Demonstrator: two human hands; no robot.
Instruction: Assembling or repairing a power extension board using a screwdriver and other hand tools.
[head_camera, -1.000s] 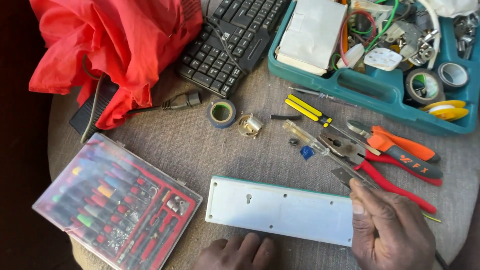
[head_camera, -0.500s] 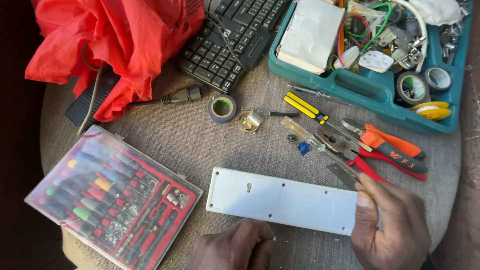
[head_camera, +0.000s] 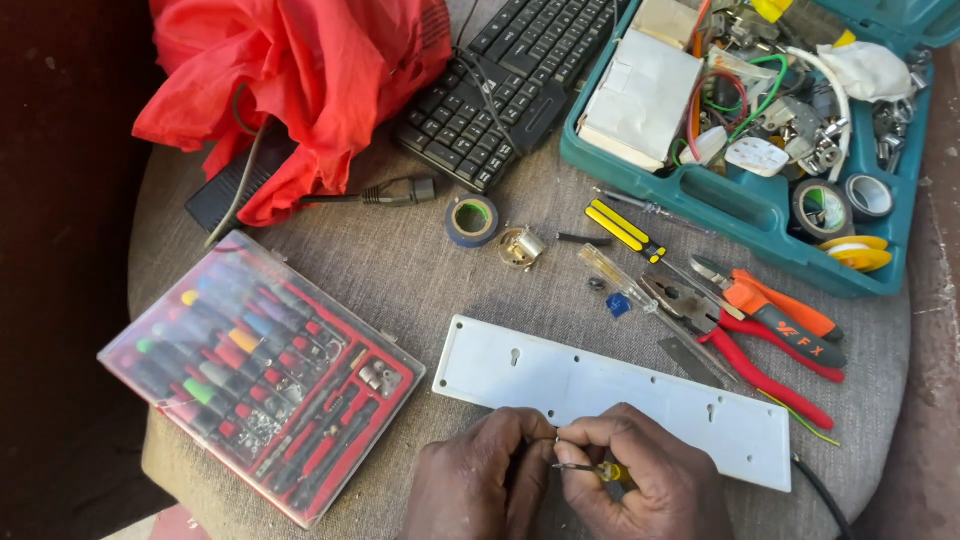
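Pinching a small yellow-handled screwdriver (head_camera: 590, 468) in right hand (head_camera: 640, 480), fingers curled tight around it, at the table's (head_camera: 400, 270) near edge. Left hand (head_camera: 478, 478) curled just beside, fingertips meeting the right's; whether it grips anything cannot be told. Both touching near long edge of white plastic strip (head_camera: 610, 395), lying flat. Clear-lidded red bit case (head_camera: 260, 375) at near left; red-handled pliers (head_camera: 745, 345) to the right.

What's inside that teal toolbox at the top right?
The teal toolbox holds tape rolls, tangled wires, a white box and metal fittings. Anything beneath them is covered.
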